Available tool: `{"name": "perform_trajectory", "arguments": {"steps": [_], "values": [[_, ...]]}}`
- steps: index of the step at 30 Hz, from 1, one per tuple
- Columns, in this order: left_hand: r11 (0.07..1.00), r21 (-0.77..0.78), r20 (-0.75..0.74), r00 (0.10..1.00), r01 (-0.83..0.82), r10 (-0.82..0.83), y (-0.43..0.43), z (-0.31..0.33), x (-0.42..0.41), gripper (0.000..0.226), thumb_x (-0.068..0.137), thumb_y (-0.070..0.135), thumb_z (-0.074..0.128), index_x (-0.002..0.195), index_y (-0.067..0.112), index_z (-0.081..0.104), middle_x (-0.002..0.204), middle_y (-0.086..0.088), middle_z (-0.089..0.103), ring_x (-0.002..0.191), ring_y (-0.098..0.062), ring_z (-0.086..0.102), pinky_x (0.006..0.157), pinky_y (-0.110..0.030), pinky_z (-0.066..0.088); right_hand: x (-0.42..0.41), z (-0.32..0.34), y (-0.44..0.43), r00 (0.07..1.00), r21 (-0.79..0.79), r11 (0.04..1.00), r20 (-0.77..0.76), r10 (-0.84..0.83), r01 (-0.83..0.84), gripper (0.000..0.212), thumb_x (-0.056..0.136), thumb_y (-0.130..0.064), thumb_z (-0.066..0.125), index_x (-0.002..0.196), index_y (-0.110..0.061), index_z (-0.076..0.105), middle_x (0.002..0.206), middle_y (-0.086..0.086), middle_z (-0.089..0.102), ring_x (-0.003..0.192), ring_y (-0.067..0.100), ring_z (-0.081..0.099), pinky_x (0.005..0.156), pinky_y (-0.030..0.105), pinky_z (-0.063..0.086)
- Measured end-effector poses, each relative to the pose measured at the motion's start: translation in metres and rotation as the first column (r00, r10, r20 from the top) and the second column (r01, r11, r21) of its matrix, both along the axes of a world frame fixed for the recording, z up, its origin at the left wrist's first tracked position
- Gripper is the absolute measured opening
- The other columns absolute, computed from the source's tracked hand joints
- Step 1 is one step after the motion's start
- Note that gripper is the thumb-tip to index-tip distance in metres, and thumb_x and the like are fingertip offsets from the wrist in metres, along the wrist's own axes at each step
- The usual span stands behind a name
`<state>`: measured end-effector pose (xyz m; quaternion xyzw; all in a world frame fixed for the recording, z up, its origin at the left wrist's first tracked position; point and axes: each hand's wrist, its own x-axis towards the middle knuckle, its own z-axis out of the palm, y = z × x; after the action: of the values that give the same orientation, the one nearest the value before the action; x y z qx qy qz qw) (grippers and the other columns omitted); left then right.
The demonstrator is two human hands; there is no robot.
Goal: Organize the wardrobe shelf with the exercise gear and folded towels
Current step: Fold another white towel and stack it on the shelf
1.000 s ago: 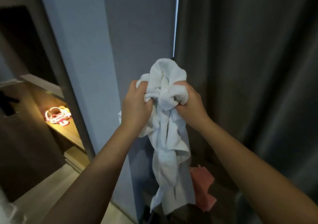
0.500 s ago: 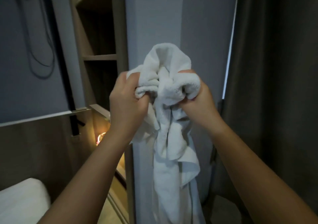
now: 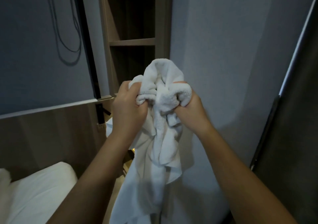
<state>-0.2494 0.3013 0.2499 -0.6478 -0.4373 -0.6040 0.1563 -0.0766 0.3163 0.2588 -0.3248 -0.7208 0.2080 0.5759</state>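
Note:
A crumpled white towel (image 3: 161, 137) hangs in front of me at chest height, bunched at the top and trailing down past the frame's lower edge. My left hand (image 3: 127, 110) grips the bunched top on its left side. My right hand (image 3: 189, 110) grips it on the right, fingers curled into the cloth. Behind the towel stands the open wooden wardrobe (image 3: 110, 51), with one dark shelf (image 3: 132, 42) visible higher up. The lower shelves are hidden by my hands and the towel.
A grey wall column (image 3: 223, 51) stands right of the wardrobe, and a dark curtain (image 3: 296, 120) hangs at the far right. A white pillow (image 3: 39, 189) lies on the bed at lower left, below a wooden headboard (image 3: 43, 134). Cables (image 3: 68, 34) hang on the left wall.
The view has swung left and up, from the curtain towards the wardrobe shelves and the bed. Both hands keep the same grip on the towel, now held higher.

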Motion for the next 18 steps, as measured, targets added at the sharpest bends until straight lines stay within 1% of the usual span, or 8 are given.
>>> {"name": "perform_trajectory", "arguments": {"steps": [2, 4, 6, 9, 10, 13, 15, 18], "values": [[0.999, -0.031, 0.015, 0.999, -0.029, 0.029, 0.018, -0.014, -0.013, 0.019, 0.081, 0.004, 0.058, 0.098, 0.003, 0.066, 0.099, -0.011, 0.059, 0.076, -0.018, 0.054, 0.061, -0.014, 0.035, -0.014, -0.014, 0.023, 1.0, -0.025, 0.999, 0.005, 0.024, -0.024, 0.032, 0.091, -0.001, 0.06, 0.097, -0.032, 0.056, 0.093, -0.018, 0.062, 0.086, -0.008, 0.06, 0.08, 0.015, 0.049], [0.997, -0.059, 0.037, 0.998, -0.054, 0.057, 0.036, -0.027, -0.025, 0.018, 0.081, 0.005, 0.058, 0.097, 0.004, 0.066, 0.098, -0.01, 0.059, 0.076, -0.017, 0.053, 0.063, -0.008, 0.032, -0.027, -0.028, 0.047, 0.998, -0.047, 0.997, 0.008, 0.062, -0.061, 0.032, 0.089, -0.003, 0.062, 0.095, -0.033, 0.056, 0.091, -0.022, 0.062, 0.087, -0.011, 0.058, 0.081, 0.015, 0.047], [0.994, -0.093, 0.045, 0.997, -0.061, 0.066, 0.055, -0.038, -0.036, 0.016, 0.083, 0.006, 0.059, 0.098, 0.005, 0.066, 0.099, -0.008, 0.058, 0.077, -0.016, 0.053, 0.063, -0.009, 0.035, -0.039, -0.041, 0.074, 0.996, -0.093, 0.992, 0.006, 0.091, -0.09, 0.025, 0.085, -0.006, 0.061, 0.091, -0.03, 0.055, 0.085, -0.021, 0.06, 0.083, -0.01, 0.056, 0.076, 0.016, 0.046], [0.988, -0.138, 0.031, 0.996, -0.075, 0.08, 0.087, -0.051, -0.054, 0.017, 0.085, 0.007, 0.061, 0.102, 0.007, 0.065, 0.105, -0.009, 0.059, 0.083, -0.013, 0.052, 0.068, -0.01, 0.036, -0.056, -0.06, 0.118, 0.992, -0.154, 0.98, -0.032, 0.121, -0.124, 0.022, 0.086, -0.003, 0.063, 0.088, -0.024, 0.056, 0.088, -0.01, 0.058, 0.08, -0.011, 0.056, 0.076, 0.014, 0.047], [0.986, -0.142, 0.021, 0.996, -0.088, 0.092, 0.099, -0.055, -0.06, 0.019, 0.085, 0.006, 0.063, 0.104, 0.007, 0.066, 0.107, -0.009, 0.06, 0.084, -0.012, 0.052, 0.07, -0.009, 0.036, -0.062, -0.066, 0.132, 0.99, -0.143, 0.98, -0.04, 0.136, -0.14, 0.022, 0.086, -0.003, 0.064, 0.088, -0.024, 0.056, 0.088, -0.008, 0.058, 0.08, -0.013, 0.056, 0.076, 0.012, 0.047], [0.982, -0.158, 0.026, 0.994, -0.101, 0.106, 0.136, -0.062, -0.08, 0.022, 0.085, 0.006, 0.065, 0.107, 0.008, 0.066, 0.105, -0.006, 0.06, 0.086, -0.012, 0.054, 0.073, -0.007, 0.037, -0.082, -0.073, 0.171, 0.988, -0.153, 0.976, -0.003, 0.154, -0.153, 0.023, 0.088, -0.002, 0.066, 0.084, -0.023, 0.056, 0.083, -0.009, 0.057, 0.076, -0.016, 0.057, 0.071, 0.007, 0.045], [0.983, -0.156, 0.029, 0.995, -0.093, 0.099, 0.159, -0.064, -0.093, 0.024, 0.083, 0.011, 0.063, 0.107, 0.008, 0.067, 0.103, -0.005, 0.06, 0.084, -0.012, 0.055, 0.073, -0.007, 0.039, -0.095, -0.074, 0.196, 0.987, -0.162, 0.974, 0.007, 0.159, -0.156, 0.024, 0.089, 0.0, 0.065, 0.085, -0.022, 0.057, 0.083, -0.011, 0.057, 0.078, -0.017, 0.057, 0.072, 0.007, 0.045], [0.984, -0.164, 0.03, 0.997, -0.07, 0.076, 0.196, -0.064, -0.114, 0.028, 0.082, 0.015, 0.062, 0.108, 0.008, 0.069, 0.102, -0.005, 0.062, 0.085, -0.013, 0.058, 0.074, -0.007, 0.043, -0.117, -0.074, 0.233, 0.987, -0.2, 0.967, 0.004, 0.163, -0.159, 0.015, 0.084, -0.02, 0.068, 0.084, -0.03, 0.056, 0.084, -0.012, 0.06, 0.08, -0.014, 0.059, 0.075, 0.009, 0.048]]}}
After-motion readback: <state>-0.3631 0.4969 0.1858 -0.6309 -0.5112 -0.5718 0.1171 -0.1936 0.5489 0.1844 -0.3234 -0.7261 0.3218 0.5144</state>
